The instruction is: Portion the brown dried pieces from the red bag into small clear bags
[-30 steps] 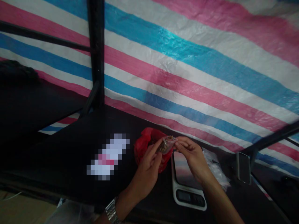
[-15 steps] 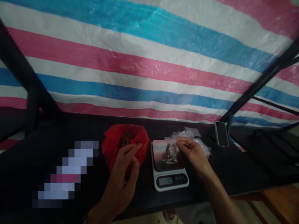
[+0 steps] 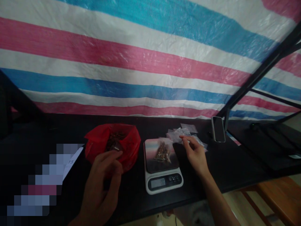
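Weighing a small packet on the scale

The filled packet (image 3: 162, 152) lay on the scale (image 3: 162, 166) mid-desk; left hand (image 3: 103, 175) pinched inside the red bag (image 3: 113, 144), right hand (image 3: 194, 152) hovered loosely open. Hands were best kept off the platform.

- A striped tarpaulin (image 3: 150, 62) in pink, white and blue filled the whole back of the view, its plastic weave wrinkled and faintly glossy.
- A long black table (image 3: 235, 163) ran along the foot of it, dark and matte.
- A black metal brace (image 3: 261, 70) slanted up from the table's right end, with a thinner black rod (image 3: 272, 98) crossing behind it.
- A brown wooden bench (image 3: 279, 197) showed below the table at the lower right.
- The light was dim and soft, brightest on the tarpaulin.
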A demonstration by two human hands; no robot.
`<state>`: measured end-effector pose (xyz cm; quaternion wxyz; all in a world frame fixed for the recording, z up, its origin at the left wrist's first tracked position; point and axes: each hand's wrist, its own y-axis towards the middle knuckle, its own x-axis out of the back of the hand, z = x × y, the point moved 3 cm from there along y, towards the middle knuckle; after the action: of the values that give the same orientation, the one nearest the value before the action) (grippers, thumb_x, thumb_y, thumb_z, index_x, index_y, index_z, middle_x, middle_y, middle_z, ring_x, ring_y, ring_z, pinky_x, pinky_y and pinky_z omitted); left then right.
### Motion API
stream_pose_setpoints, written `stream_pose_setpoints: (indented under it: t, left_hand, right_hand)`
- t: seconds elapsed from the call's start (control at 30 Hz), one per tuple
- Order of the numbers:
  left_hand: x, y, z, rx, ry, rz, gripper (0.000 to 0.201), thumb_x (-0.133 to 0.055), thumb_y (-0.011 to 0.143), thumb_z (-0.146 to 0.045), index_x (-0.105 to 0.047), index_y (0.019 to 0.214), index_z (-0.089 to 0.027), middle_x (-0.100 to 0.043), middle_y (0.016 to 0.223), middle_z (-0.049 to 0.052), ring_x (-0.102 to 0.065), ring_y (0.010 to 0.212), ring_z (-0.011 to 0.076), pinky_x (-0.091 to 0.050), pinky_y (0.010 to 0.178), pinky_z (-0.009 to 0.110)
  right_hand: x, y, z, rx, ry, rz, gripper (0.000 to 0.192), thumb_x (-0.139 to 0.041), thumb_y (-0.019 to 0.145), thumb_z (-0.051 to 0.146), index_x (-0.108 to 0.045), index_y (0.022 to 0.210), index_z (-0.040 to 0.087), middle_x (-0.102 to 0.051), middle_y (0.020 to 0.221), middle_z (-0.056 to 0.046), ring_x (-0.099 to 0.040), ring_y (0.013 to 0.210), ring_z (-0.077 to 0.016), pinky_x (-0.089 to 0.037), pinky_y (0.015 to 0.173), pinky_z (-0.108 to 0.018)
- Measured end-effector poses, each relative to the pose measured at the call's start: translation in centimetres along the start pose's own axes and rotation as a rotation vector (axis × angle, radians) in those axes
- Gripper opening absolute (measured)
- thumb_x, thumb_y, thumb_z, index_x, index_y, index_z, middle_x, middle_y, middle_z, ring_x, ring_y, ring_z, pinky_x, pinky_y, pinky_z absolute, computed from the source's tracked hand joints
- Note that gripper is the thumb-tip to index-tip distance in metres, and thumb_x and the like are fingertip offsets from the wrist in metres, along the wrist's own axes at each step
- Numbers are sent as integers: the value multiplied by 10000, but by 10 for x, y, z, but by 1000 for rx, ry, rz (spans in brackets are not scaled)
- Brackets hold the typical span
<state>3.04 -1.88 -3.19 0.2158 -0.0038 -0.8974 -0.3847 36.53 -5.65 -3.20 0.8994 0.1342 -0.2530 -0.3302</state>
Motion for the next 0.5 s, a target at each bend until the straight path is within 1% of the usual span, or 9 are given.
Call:
stream_pose_setpoints:
  t: [0.1, 0.23, 0.37, 0.5]
  left_hand:
    - [4, 2, -6, 3, 34, -31, 209, -538, 1017, -233, -622, 1205, -266, -641, 861, 16, -673, 938, 248, -568, 806, 385]
    - [8, 7, -13, 1, 64, -52, 160, -526, 1015, -241, -636, 1129, -263, -647, 808, -6, -656, 758, 205, -562, 702, 351]
    - [9, 5, -13, 40, 57, -56, 134, -515, 1013, -231, -637, 1064, -253, -636, 768, -1, -676, 756, 201, -585, 653, 331]
    - [9, -1, -11, 101, 51, -78, 118, -524, 1004, -249, -638, 978, -238, -642, 836, 20, -672, 688, 174, -596, 577, 305]
  right_hand:
    - [-4, -1, 3, 42, 1, 11, 321, -665, 946, 529, -814, 930, 244, -791, 997, -95, -703, 986, -285, -536, 916, -430]
    - [-12, -4, 6, 87, 2, 56, 287, -652, 962, 481, -805, 904, 246, -788, 974, -88, -705, 983, -279, -527, 954, -432]
    - [-19, -6, 6, 100, -6, 77, 276, -644, 966, 451, -811, 940, 233, -791, 991, -94, -711, 1000, -276, -526, 965, -426]
    - [-20, -6, 3, 75, -6, 36, 294, -634, 970, 457, -813, 981, 225, -790, 1030, -99, -709, 1037, -279, -519, 986, -426]
